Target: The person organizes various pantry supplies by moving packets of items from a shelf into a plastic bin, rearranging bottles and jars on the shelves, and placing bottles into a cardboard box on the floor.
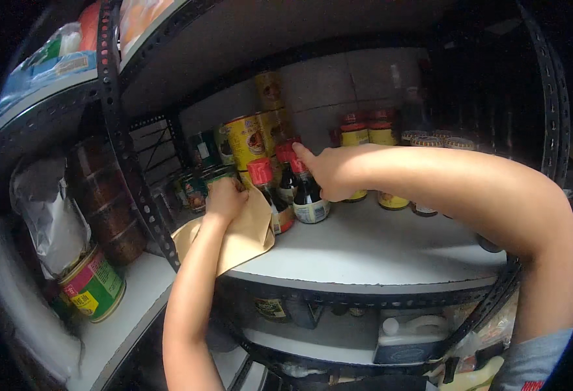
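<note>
My left hand (226,199) is closed on a tan cloth (250,228), which looks soft and folded and drapes over the shelf's front edge. My right hand (333,171) reaches in from the right, with its fingers round the neck of a dark sauce bottle (311,205); the fingers partly hide its top. Just left of that stands another red-capped sauce bottle (259,171), its lower part beside the cloth. Green-labelled cans (195,189) sit near my left hand, and yellow cans (247,140) are stacked behind the bottles.
Jars with red lids (354,133) and several light-lidded jars (459,143) stand farther right on the grey shelf (377,254). A black slotted metal post (133,153) rises on the left, beside a large green can (97,287). Below is a white-capped jug (410,339).
</note>
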{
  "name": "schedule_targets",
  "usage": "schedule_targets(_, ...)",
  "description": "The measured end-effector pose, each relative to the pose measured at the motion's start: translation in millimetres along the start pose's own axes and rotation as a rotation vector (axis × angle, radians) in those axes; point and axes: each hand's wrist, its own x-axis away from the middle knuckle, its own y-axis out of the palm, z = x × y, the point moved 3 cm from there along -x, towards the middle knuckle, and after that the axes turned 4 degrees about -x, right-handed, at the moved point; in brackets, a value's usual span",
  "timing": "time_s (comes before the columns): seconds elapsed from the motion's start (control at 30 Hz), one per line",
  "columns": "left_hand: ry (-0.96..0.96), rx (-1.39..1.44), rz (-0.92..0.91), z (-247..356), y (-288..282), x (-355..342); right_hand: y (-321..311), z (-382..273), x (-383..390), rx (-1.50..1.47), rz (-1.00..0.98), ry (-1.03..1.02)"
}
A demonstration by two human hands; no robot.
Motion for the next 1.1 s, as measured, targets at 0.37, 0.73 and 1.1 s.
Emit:
schedule_targets(0.37, -0.023, -0.035, -0.015, -2, -7, -1, -30, 9, 39, 0.063, -0.019, 0.063)
schedule_targets(0.73, 0.567, 0.228, 0.339, 162, -101, 149, 64, -27, 157, -1.170, 0.119, -0.550)
schedule_targets(1.1, 0.397, 0.606, 0.238, 149, -74, 90, 59, 32, 239, -0.156, 0.556, -0.649)
